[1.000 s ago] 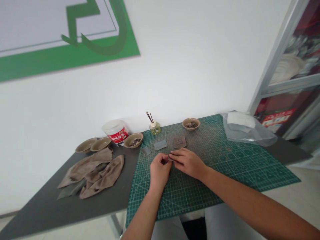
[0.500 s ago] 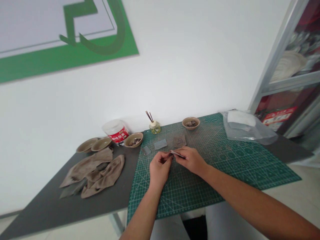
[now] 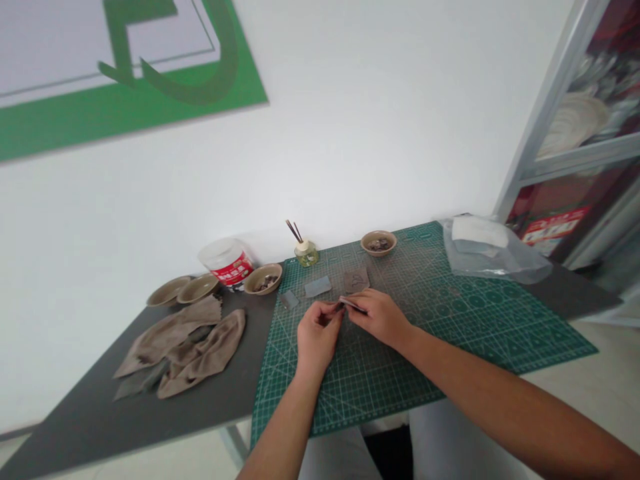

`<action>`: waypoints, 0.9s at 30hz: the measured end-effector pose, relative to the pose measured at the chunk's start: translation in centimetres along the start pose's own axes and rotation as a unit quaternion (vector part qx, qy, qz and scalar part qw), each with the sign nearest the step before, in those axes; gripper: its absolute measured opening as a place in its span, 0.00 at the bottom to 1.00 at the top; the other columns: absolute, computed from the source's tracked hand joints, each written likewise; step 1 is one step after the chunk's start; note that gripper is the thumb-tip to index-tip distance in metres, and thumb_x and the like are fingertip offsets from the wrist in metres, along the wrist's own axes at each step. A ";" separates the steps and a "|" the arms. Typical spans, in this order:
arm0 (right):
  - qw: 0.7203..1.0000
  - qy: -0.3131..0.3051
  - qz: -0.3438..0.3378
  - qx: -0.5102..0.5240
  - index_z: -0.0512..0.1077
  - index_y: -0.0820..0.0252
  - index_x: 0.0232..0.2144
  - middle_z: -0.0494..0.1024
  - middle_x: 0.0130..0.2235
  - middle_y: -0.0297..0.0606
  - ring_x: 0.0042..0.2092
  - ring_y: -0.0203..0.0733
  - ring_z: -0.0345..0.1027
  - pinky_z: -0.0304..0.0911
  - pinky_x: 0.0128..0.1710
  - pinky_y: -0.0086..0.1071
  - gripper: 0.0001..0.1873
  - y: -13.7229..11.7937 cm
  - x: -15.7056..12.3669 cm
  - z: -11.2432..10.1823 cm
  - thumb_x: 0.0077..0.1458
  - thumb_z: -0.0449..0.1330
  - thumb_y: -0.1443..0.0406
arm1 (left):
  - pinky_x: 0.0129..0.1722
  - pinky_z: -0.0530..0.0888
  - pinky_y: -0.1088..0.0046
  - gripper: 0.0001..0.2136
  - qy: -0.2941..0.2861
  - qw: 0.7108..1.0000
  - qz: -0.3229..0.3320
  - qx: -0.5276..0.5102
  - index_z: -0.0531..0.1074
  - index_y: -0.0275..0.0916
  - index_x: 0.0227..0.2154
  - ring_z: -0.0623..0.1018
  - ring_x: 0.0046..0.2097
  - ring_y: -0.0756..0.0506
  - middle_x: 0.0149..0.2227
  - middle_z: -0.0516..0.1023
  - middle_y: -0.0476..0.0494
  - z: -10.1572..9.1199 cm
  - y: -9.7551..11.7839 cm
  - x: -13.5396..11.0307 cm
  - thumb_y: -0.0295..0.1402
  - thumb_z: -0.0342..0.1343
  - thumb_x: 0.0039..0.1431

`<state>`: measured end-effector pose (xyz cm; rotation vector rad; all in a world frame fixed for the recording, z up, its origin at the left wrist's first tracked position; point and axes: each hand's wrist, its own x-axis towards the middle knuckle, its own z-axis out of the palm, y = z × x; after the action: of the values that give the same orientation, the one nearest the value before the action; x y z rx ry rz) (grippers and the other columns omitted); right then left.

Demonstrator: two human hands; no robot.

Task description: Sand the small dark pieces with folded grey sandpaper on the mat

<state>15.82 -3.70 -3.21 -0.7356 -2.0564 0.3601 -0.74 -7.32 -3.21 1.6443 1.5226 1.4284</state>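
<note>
Head view: left hand (image 3: 317, 333) and right hand (image 3: 382, 319) pinch 1 thin piece (image 3: 353, 305) near 3 flat patches (image 3: 318, 287).

The hands (image 3: 380, 317) and forearms (image 3: 480, 383) are showing bare — and pale grey trousers (image 3: 450, 440) are filling the frame's bottom centre.

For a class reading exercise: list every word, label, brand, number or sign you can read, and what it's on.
None can be read.
Tub label: white characters, too blurred.
Cutting mat: markings too small.
Wall board: green shape, cut off.
Brown patch: dark mark, unclear.
Red-and-white panel: blurred.
</note>
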 end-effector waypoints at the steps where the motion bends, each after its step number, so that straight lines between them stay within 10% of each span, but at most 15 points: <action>1: 1.000 -0.002 -0.007 -0.008 0.73 0.55 0.50 0.79 0.43 0.39 0.44 0.43 0.71 0.65 0.48 0.37 0.17 0.0 0.0 0.0 0.57 0.58 0.68 | 0.34 0.71 0.75 0.04 0.006 1.000 0.001 0.008 0.72 0.38 0.28 0.75 0.32 0.48 0.29 0.76 0.49 0.0 0.1 0.0 0.33 0.59 0.51; 27: 0.993 -0.013 -0.086 -0.075 0.72 0.58 0.52 0.75 0.49 0.44 0.48 0.45 0.68 0.63 0.51 0.42 0.18 -0.3 -0.2 0.2 0.58 0.58 0.66 | 0.30 0.68 0.77 0.03 0.056 0.994 0.000 0.091 0.70 0.38 0.24 0.71 0.28 0.50 0.23 0.71 0.52 -0.2 0.5 -0.2 0.30 0.58 0.48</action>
<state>15.59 -4.00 -3.31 -0.6381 -2.1707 0.1192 -0.72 -7.68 -2.75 1.6922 1.7615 1.4388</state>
